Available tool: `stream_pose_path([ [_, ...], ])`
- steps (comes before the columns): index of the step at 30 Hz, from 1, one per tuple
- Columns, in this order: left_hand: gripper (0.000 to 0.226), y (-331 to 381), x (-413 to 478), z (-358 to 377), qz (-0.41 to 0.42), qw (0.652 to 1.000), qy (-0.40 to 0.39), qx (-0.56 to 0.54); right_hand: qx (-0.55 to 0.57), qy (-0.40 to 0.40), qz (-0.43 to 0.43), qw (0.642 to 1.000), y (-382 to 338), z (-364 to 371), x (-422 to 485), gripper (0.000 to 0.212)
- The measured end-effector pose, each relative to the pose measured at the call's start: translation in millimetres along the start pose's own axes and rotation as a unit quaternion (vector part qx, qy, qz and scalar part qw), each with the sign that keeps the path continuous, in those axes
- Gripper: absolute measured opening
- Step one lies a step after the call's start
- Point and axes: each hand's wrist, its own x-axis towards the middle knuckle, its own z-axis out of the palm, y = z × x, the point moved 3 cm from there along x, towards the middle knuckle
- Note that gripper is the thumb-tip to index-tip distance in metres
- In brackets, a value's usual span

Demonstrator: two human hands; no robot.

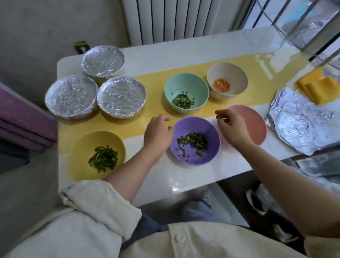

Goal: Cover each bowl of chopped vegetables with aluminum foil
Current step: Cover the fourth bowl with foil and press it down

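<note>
Pink bowl point(252, 125): contents hidden behind the right hand point(232, 126). That hand's fingers are curled, thumb near forefinger; whether they pinch anything cannot be told. Left hand point(158, 132): fingers loosely curled, nothing held, just beside the left rim of the purple bowl point(195, 159); contact unclear.

The purple bowl is smooth, round and uncovered. It holds chopped greens and sits on the glossy white table point(182, 180) between the hands.

Loose foil sheet point(299, 123): crinkled, at the table's right end, long axis running from the blurred yellow box point(321, 87) toward the near right edge.

Three foil-covered bowls point(121, 96): clustered far left, wrinkled tops facing up.
</note>
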Motion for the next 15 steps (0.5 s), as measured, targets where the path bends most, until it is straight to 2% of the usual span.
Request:
stream_pose_path([
  [5,0.042,12.1,8.9,33.9,-0.141,0.985,0.004,0.102,-0.087,-0.119,-0.043,0.988,34.9,-16.1,25.2,0.028],
  [7,0.038,6.6,5.2,41.8,-0.193,0.974,0.001,0.116,-0.129,-0.115,-0.05,0.984,41.8,-12.1,32.8,0.028],
  [9,0.031,0.3,-0.1,48.7,-0.217,0.967,0.005,0.13,-0.148,-0.106,-0.043,0.982,47.3,-8.8,39.5,0.032],
  [12,0.023,-6.4,-7.9,56.2,-0.225,0.965,0.023,0.134,-0.171,-0.138,-0.048,0.974,49.8,-3.5,43.9,0.037],
  [15,0.022,-9.3,-14.3,54.3,-0.24,0.959,0.045,0.141,-0.184,-0.136,-0.086,0.97,44.9,-3.8,44.0,0.027],
])
